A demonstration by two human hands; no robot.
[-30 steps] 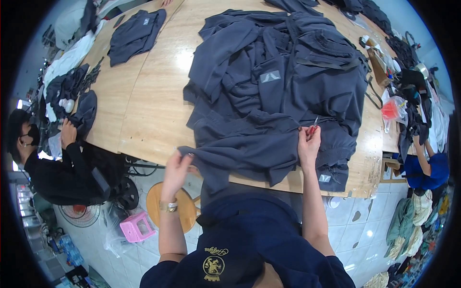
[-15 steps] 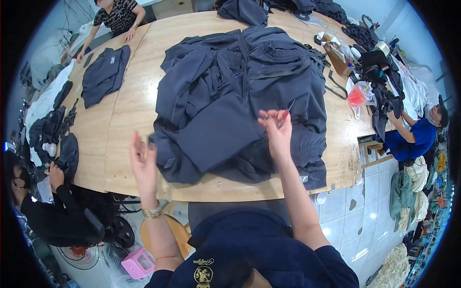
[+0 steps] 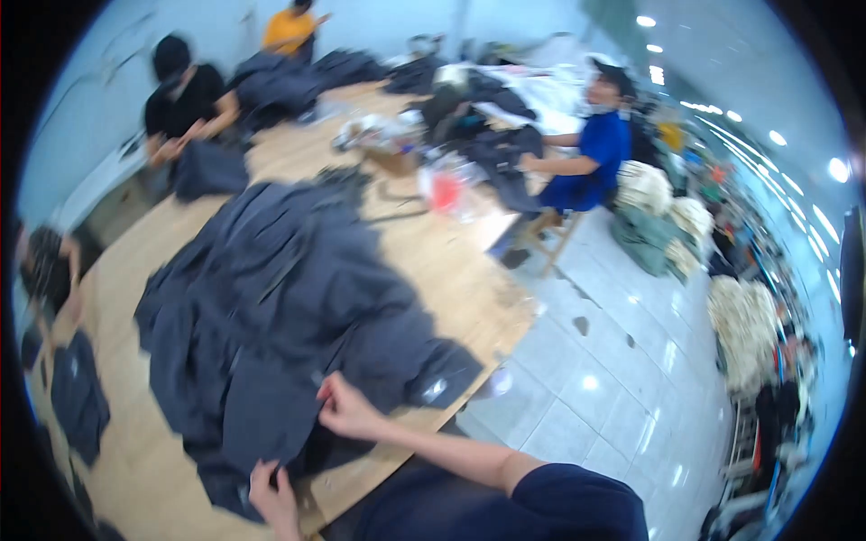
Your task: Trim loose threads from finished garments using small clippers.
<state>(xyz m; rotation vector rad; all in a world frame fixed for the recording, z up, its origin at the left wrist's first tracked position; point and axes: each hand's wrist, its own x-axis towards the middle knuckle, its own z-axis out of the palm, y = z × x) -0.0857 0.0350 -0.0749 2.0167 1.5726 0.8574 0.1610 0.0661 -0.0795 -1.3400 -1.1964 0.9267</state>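
A heap of dark grey garments (image 3: 271,261) covers the near part of the wooden table. On its near side lies a flat, folded dark panel (image 3: 266,410). My left hand (image 3: 275,500) is at the panel's lower edge, finger and thumb closed on the cloth. Just right of the panel, my right hand (image 3: 350,410) is closed above the heap. A small greyish tip pokes out past its fingers; the red-handled thread snips it held a moment ago are otherwise hidden by the fingers and blur.
A person in blue (image 3: 600,149) handles dark cloth at the table's right. Another in black (image 3: 185,104) works at the far left. A red plastic bag (image 3: 444,191) and a cardboard box (image 3: 390,160) stand beyond the heap. Pale cloth bundles (image 3: 741,320) lie on the tiled floor.
The view has swung to the right, blurring the picture. My left hand, open and raised before, has come to the folded panel. My right hand has lowered beside it and its fingers have closed.
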